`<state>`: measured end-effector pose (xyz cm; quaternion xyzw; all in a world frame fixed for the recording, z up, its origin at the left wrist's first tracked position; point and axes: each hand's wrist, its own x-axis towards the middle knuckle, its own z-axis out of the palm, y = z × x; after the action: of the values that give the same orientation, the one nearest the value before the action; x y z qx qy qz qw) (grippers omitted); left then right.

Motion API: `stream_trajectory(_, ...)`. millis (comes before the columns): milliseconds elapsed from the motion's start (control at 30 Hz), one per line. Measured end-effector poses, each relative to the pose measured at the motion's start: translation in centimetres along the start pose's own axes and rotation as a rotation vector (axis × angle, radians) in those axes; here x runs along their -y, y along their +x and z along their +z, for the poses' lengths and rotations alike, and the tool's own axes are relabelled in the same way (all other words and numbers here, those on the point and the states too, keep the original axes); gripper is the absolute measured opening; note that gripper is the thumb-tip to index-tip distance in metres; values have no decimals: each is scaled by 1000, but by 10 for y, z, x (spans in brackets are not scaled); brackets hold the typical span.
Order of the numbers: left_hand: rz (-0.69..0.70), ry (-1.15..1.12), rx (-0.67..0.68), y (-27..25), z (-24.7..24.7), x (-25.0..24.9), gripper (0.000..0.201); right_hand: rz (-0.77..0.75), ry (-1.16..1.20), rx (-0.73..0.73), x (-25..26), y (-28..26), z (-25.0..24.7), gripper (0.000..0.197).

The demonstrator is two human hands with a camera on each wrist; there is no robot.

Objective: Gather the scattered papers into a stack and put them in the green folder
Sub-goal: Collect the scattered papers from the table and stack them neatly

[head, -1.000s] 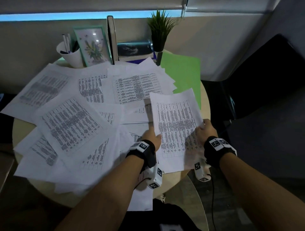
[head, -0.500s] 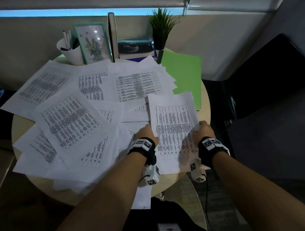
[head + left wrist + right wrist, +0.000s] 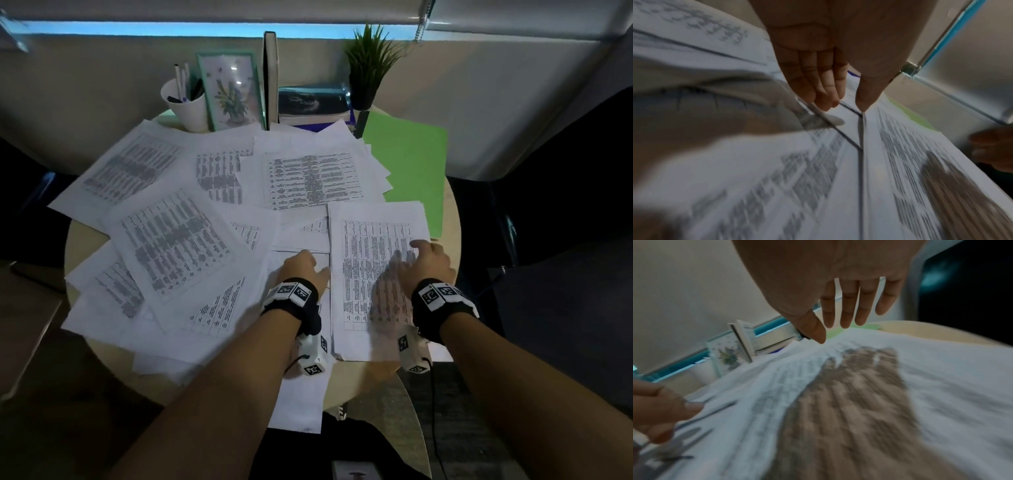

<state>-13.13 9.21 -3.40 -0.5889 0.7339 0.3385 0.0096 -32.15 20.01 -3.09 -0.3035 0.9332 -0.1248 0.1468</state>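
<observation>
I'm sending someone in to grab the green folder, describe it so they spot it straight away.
Go to the round table covered in printed papers. At its far right, below the potted plant, lies the green folder, flat, partly under the sheets. It is the only plain green thing among white pages.

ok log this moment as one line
stage: gathering papers | left hand: open, at left edge of near sheet | right hand: open, above sheet | green folder: far right

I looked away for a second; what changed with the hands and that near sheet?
The right hand let go of the sheet and now hovers open above it. The left hand still rests at its left edge. The green folder and the other papers stayed put.
</observation>
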Motion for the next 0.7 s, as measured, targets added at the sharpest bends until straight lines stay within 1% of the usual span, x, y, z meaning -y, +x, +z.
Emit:
stream_trajectory(167,-39,-58,-105,10,-38,18,31,-137,89,90,66,8,0,38)
stream_trajectory(267,-59,-125,-173,20,-66,38,33,-186,190,203,107,10,4,37)
stream_trajectory(367,-156,-189,-254,31,-96,72,48,-190,172,357,146,2,15,35)
stream_trajectory(467,-340,-174,-326,38,-124,118,64,-219,51,497,176,-9,37,35)
stream_trajectory(567,-516,-118,-313,43,-140,163,80,-170,31,553,193,-22,60,38)
stream_trajectory(633,-574,-87,-297,46,-145,188,89,-138,35,562,199,-30,73,35)
stream_trajectory(700,-604,-82,-259,46,-144,206,104,-128,28,543,203,-37,81,32)
